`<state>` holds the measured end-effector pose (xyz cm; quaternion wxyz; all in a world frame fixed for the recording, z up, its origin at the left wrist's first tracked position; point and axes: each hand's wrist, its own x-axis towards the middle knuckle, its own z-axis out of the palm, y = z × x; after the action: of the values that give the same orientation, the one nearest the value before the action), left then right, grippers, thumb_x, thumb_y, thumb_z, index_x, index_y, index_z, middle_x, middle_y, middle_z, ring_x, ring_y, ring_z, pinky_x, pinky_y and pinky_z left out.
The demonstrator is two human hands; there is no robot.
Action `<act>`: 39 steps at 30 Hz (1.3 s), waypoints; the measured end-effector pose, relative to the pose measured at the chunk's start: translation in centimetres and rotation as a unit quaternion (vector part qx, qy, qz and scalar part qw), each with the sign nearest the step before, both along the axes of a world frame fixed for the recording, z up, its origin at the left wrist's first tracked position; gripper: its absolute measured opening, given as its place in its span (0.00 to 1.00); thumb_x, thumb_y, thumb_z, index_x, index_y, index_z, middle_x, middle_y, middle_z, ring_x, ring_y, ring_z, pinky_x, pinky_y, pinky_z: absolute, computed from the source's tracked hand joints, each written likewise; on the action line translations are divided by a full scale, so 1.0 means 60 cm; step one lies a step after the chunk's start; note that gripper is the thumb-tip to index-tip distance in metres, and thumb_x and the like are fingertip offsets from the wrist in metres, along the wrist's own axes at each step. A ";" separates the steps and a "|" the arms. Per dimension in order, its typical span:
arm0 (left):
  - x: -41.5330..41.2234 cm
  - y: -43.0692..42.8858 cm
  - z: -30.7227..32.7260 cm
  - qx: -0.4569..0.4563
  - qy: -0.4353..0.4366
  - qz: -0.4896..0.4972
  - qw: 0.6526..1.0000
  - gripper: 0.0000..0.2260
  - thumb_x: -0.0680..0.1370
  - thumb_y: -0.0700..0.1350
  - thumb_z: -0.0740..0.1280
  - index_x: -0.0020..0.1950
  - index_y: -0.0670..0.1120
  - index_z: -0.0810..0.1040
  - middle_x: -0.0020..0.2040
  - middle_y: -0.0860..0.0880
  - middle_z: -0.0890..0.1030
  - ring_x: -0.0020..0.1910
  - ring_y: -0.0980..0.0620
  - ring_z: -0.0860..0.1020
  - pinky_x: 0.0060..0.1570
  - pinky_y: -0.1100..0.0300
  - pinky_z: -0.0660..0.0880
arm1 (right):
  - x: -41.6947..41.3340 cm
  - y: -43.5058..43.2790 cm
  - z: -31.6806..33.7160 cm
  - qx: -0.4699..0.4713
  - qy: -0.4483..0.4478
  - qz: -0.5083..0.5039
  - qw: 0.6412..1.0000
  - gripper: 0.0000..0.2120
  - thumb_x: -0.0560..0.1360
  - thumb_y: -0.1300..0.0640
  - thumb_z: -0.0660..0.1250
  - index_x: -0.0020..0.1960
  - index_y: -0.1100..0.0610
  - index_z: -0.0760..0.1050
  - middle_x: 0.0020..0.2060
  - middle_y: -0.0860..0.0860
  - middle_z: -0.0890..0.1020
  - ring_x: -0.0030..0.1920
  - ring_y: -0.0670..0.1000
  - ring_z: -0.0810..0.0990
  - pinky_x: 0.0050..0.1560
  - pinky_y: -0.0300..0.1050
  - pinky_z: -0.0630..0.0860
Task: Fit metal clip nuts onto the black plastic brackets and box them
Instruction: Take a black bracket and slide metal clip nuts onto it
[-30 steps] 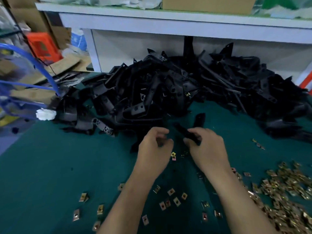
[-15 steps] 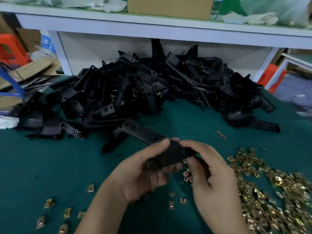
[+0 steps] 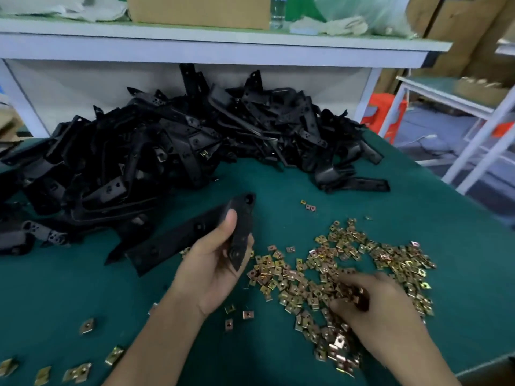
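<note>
My left hand (image 3: pixel 214 268) alone now grips the black bracket (image 3: pixel 181 238), thumb curled over it, just left of the clip nut pile (image 3: pixel 348 260) on the green desk (image 3: pixel 83 288). My right hand (image 3: pixel 373 305), on the bracket half a second ago, has dropped onto the pile's near side, fingers bent among the nuts. Whether it pinches one, I cannot tell.

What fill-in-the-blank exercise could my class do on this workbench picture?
1. The left hand grips one black ____.
2. The right hand curls round clip nuts lying to the ____ of that held part.
3. The heap of brackets sits below a ____ shelf.
Missing words: bracket; right; white.
</note>
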<state>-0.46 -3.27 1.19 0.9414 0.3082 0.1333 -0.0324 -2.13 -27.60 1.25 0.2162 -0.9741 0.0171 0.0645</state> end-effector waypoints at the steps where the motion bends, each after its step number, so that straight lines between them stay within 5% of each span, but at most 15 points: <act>1: 0.007 -0.002 -0.005 0.002 0.003 -0.002 1.000 0.12 0.62 0.47 0.78 0.42 0.42 0.88 0.40 0.47 0.83 0.37 0.52 0.82 0.37 0.64 0.82 | 0.002 -0.001 -0.003 0.018 -0.021 0.003 1.000 0.21 0.71 0.47 0.77 0.63 0.44 0.79 0.54 0.44 0.75 0.55 0.46 0.74 0.59 0.40 0.71; 4: 0.017 -0.001 -0.024 -0.011 0.019 -0.003 1.000 0.16 0.61 0.48 0.78 0.44 0.40 0.87 0.42 0.46 0.83 0.38 0.51 0.81 0.34 0.64 0.81 | 0.013 -0.005 -0.014 0.034 -0.058 -0.001 0.998 0.14 0.74 0.57 0.75 0.56 0.43 0.83 0.52 0.40 0.79 0.39 0.36 0.74 0.43 0.20 0.66; 10: 0.026 0.012 -0.040 -0.041 0.008 -0.003 0.999 0.13 0.63 0.46 0.78 0.43 0.40 0.87 0.42 0.45 0.82 0.35 0.51 0.81 0.34 0.63 0.81 | 0.043 -0.009 -0.014 0.074 -0.085 -0.037 0.993 0.09 0.76 0.56 0.72 0.51 0.42 0.83 0.41 0.36 0.81 0.32 0.33 0.76 0.28 0.24 0.68; 16: 0.032 0.020 -0.037 -0.038 0.016 0.018 0.999 0.14 0.62 0.45 0.80 0.44 0.40 0.87 0.42 0.45 0.82 0.35 0.51 0.81 0.31 0.63 0.79 | 0.085 0.045 0.016 0.186 -0.118 0.044 0.975 0.07 0.77 0.54 0.70 0.45 0.42 0.80 0.39 0.38 0.83 0.43 0.36 0.80 0.44 0.32 0.72; 19: 0.031 0.022 -0.030 -0.026 0.007 0.035 0.999 0.08 0.66 0.45 0.78 0.43 0.43 0.88 0.42 0.49 0.84 0.36 0.55 0.81 0.37 0.63 0.81 | 0.101 0.108 0.039 0.368 -0.050 0.102 0.923 0.06 0.78 0.56 0.70 0.47 0.46 0.83 0.39 0.45 0.85 0.40 0.41 0.83 0.41 0.35 0.78; 22: 0.030 0.031 -0.020 0.064 -0.016 0.015 0.998 0.06 0.73 0.47 0.74 0.42 0.46 0.89 0.41 0.51 0.86 0.36 0.57 0.83 0.38 0.65 0.79 | 0.128 0.170 0.045 0.447 0.024 0.130 0.885 0.06 0.78 0.59 0.69 0.50 0.50 0.83 0.40 0.48 0.86 0.38 0.43 0.82 0.40 0.32 0.76; 26: 0.027 0.049 -0.026 0.099 -0.047 0.001 0.994 0.12 0.79 0.49 0.69 0.56 0.45 0.87 0.56 0.47 0.86 0.53 0.54 0.85 0.48 0.64 0.79 | 0.156 0.218 0.040 0.587 0.138 0.107 0.791 0.05 0.77 0.63 0.69 0.50 0.58 0.83 0.43 0.52 0.86 0.37 0.44 0.80 0.39 0.33 0.77; 33: 0.024 0.067 -0.045 0.065 -0.089 0.015 0.994 0.12 0.81 0.47 0.66 0.49 0.46 0.89 0.47 0.51 0.87 0.45 0.56 0.86 0.45 0.65 0.80 | 0.167 0.212 0.002 0.632 0.174 0.130 0.744 0.14 0.64 0.56 0.75 0.50 0.55 0.86 0.42 0.54 0.85 0.37 0.46 0.80 0.42 0.35 0.79; 39: 0.026 0.069 -0.051 0.063 -0.126 0.008 0.990 0.14 0.81 0.47 0.64 0.46 0.48 0.89 0.43 0.53 0.87 0.43 0.58 0.85 0.44 0.67 0.80 | 0.168 0.210 -0.009 0.644 0.172 0.176 0.725 0.09 0.64 0.57 0.77 0.44 0.51 0.84 0.39 0.51 0.82 0.40 0.48 0.82 0.43 0.39 0.80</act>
<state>1.11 0.90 -1.84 0.9295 0.3677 0.0182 0.0223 7.94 -14.99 0.69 0.7694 -0.5586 -0.1629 0.2637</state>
